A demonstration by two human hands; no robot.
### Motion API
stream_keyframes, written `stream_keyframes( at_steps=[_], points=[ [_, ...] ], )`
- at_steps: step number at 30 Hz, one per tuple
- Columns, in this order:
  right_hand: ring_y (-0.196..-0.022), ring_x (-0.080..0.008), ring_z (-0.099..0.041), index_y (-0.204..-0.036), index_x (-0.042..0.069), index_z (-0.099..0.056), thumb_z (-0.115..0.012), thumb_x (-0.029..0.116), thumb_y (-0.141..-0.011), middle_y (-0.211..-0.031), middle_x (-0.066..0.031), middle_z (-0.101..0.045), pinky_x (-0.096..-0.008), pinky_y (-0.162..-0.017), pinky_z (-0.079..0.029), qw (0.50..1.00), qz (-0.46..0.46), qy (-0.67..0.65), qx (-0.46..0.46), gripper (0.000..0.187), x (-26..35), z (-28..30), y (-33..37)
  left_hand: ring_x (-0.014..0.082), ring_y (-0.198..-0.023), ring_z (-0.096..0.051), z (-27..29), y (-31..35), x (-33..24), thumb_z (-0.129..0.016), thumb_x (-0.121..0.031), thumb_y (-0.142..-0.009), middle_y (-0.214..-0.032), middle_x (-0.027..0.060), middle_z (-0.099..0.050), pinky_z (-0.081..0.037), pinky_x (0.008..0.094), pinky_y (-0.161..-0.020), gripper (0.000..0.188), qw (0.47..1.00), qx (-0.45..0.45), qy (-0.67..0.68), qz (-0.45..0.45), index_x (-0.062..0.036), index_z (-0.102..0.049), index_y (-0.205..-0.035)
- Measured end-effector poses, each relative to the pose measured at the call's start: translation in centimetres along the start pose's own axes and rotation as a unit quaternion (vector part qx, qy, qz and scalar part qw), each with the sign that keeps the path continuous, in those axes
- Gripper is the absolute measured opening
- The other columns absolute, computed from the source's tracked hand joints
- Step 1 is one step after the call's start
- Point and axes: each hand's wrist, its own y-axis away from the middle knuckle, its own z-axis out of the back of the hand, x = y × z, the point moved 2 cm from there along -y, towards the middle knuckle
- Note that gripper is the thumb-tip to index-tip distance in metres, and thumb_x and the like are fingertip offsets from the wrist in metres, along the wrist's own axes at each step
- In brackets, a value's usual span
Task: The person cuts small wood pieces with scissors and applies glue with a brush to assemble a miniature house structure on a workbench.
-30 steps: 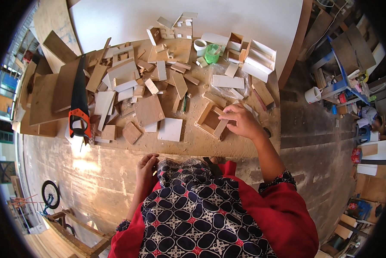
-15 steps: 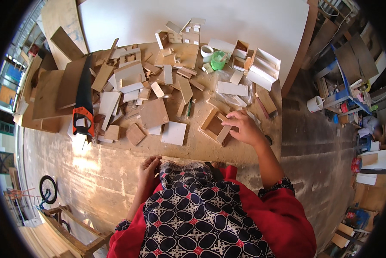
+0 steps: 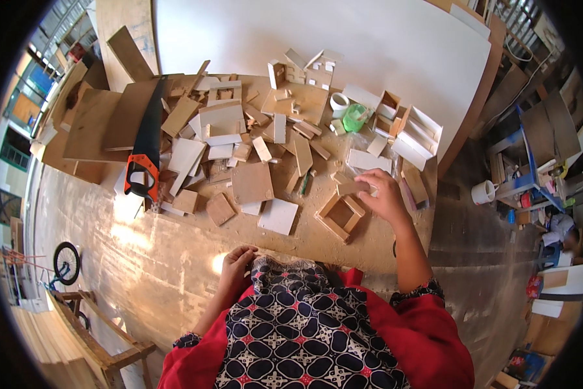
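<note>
My right hand point(image 3: 383, 194) is closed, its thumb and fingers pinching a small flat wood strip point(image 3: 350, 188). The strip is just above the far edge of a small open wooden box point(image 3: 331, 228), which lies turned at an angle near the table's front right. My left hand point(image 3: 238, 262) is by the front edge of my patterned clothing, off the table's near side. Its fingers are curled together, and whatever may be between them is too small to make out. Left of the box lie a white panel point(image 3: 278, 216) and a brown square board point(image 3: 252, 183).
Wood offcuts crowd the worktable's left and middle. An orange-handled saw point(image 3: 141, 176) stands at the left. Farther back are a small wooden model point(image 3: 318, 69), a white cup point(image 3: 339, 104), a green container point(image 3: 355, 118) and a white divided box point(image 3: 418, 135).
My right hand has lifted the wood strip from the box's right side and carried it toward the far edge. The whole view has shifted slightly; my left hand stays low and closed.
</note>
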Motion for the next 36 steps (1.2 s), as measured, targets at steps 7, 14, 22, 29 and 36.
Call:
stream_keyframes(
  at_steps=[7, 14, 22, 29, 36],
  points=[
    [-0.089, -0.0327, -0.063, -0.099, 0.006, -0.070, -0.072, 0.012, -0.069, -0.095, -0.0137, -0.065, -0.0384, -0.079, -0.051, 0.995, -0.050, 0.084, -0.002, 0.030, -1.8, -3.5, -5.2, 0.0070, -0.066, -0.053, 0.2, 1.7, -1.2, -0.057, -0.015, -0.092, -0.079, 0.0005, -0.059, -0.043, 0.0195, -0.060, 0.021, 0.999, -0.042, 0.027, 0.021, -0.0001, -0.061, -0.107],
    [-0.094, -0.0332, -0.060, -0.105, 0.008, -0.068, -0.073, 0.017, -0.068, -0.099, -0.0133, -0.062, -0.0405, -0.083, -0.050, 0.981, -0.078, 0.179, 0.018, 0.039, -1.4, -6.3, -9.8, 0.0085, -0.068, -0.054, 3.2, 2.1, -0.1, -0.058, -0.017, -0.092, -0.079, 0.0007, -0.059, -0.044, 0.0227, -0.061, 0.023, 0.993, -0.089, 0.070, 0.047, -0.0013, -0.060, -0.108],
    [-0.110, -0.0343, -0.053, -0.122, 0.010, -0.059, -0.076, 0.025, -0.072, -0.118, -0.0143, -0.055, -0.0438, -0.093, -0.044, 0.987, 0.121, 0.064, 0.090, 0.056, 9.8, -14.0, -14.3, 0.0113, -0.071, -0.059, 7.2, -0.4, 0.1, -0.057, -0.015, -0.093, -0.080, 0.0051, -0.064, -0.047, 0.0247, -0.067, 0.022, 0.995, -0.079, 0.004, -0.055, 0.0021, -0.062, -0.105],
    [-0.110, -0.0324, -0.052, -0.118, 0.009, -0.061, -0.075, 0.018, -0.073, -0.119, -0.0122, -0.055, -0.0421, -0.095, -0.044, 0.975, 0.161, 0.152, 0.012, 0.047, 15.6, -21.9, -19.3, 0.0115, -0.072, -0.061, 12.0, -3.2, -3.4, -0.058, -0.017, -0.092, -0.079, 0.0054, -0.066, -0.049, 0.0253, -0.070, 0.022, 0.980, -0.106, -0.038, -0.167, 0.0015, -0.064, -0.103],
    [-0.098, -0.0287, -0.056, -0.098, 0.010, -0.068, -0.074, 0.014, -0.072, -0.091, -0.0079, -0.064, -0.0409, -0.087, -0.046, 0.971, 0.101, 0.217, -0.018, 0.027, 13.4, -23.5, -22.7, 0.0107, -0.074, -0.061, 18.6, -2.6, -5.4, -0.057, -0.010, -0.091, -0.079, 0.0045, -0.066, -0.050, 0.0253, -0.071, 0.019, 0.968, -0.143, -0.052, -0.201, 0.0021, -0.065, -0.103]
  ],
)
